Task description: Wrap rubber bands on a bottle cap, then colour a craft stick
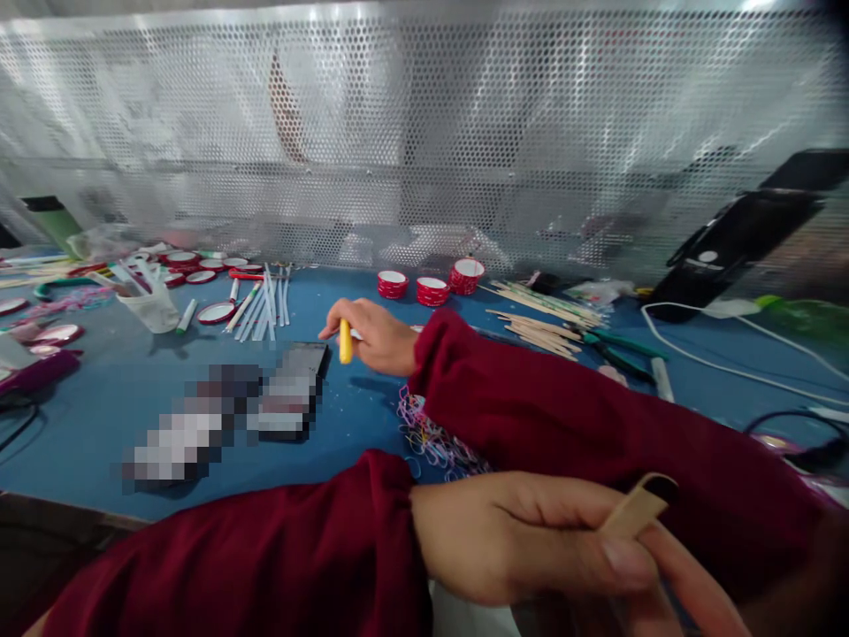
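Note:
My left hand [531, 531] is in the foreground, its thumb and fingers pinching a flat wooden stick [630, 513] with a dark, rounded tip. Farther off, my right hand [381, 336] reaches across toward the middle of the table, closed round a yellow marker [345, 341] that points down; most of the marker is hidden in the fingers. Below my right wrist lies a heap of small coloured rubber bands [434, 438], partly covered by the sleeve. Two phones, one [292, 389] near my right hand and another [192, 429] farther left, rest on the blue table [358, 416].
Red-rimmed round tins [432, 291] stand before a perforated metal screen [398, 133]. A white cup [151, 305] of sticks and translucent glue sticks [262, 305] sit left. Wooden sticks [537, 332], green-handled pliers [623, 349] and a white cable [716, 358] lie right.

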A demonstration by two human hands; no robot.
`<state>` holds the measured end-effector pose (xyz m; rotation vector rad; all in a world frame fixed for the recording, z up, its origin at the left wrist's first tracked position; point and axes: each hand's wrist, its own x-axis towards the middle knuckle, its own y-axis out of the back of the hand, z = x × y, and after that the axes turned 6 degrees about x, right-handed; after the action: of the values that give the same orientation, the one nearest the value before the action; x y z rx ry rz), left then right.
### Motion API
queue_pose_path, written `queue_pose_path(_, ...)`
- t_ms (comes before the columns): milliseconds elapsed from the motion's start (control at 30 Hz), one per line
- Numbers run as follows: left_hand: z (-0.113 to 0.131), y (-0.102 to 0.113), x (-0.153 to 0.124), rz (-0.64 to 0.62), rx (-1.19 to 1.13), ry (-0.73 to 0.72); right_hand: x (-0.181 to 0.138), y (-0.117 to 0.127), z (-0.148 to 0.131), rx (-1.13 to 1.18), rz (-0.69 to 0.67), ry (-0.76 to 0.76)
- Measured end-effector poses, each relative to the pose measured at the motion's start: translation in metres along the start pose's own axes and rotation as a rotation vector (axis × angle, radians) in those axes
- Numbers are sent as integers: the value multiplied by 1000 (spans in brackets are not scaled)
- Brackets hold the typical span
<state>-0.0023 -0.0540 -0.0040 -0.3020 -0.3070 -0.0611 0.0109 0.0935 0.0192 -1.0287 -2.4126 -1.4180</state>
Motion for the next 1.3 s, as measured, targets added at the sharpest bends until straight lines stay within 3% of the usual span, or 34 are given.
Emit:
queue_pose_path(67,-4,0,1,76,-19,-8,-18,23,-3,243,70,-65)
queue_pose_path(133,-7,-1,3,214,-26,-46,-42,46,-7,340,175,-195)
queue_pose_path(233,-5,-5,7,542,-29,-82,-83,73,-17,414,419,-436)
queue_pose_path(333,2,-8,10,870,-80,-50,-122,88,-32,648,695,-691)
queue_pose_path(400,4,-7,11,983,-96,1,-145,90,-45,785,831,-697)
queue_pose_path(467,4,-4,11,1042,-73,21,-164,85,-59,769,955,-578)
queue_pose_path(567,0,0,10,1086,38,39,-184,68,-77,545,1023,-387)
queue_pose_path(633,-2,2,9,1095,137,43,-191,54,-84,406,980,-291)
queue_pose_path(733,0,0,6,1089,262,47,-197,39,-86,391,971,-171)
queue_pose_path(867,5,-6,4,1144,365,54,-203,38,-84,194,916,-135)
queue_pose_path(1000,5,-5,6,1089,345,99,-207,41,-84,-6,921,-153)
queue_pose_path(1133,4,0,7,1104,432,114,-205,35,-86,-34,911,-199)
queue_pose_path(1300,2,0,5,1021,604,74,-203,29,-86,15,887,-183)
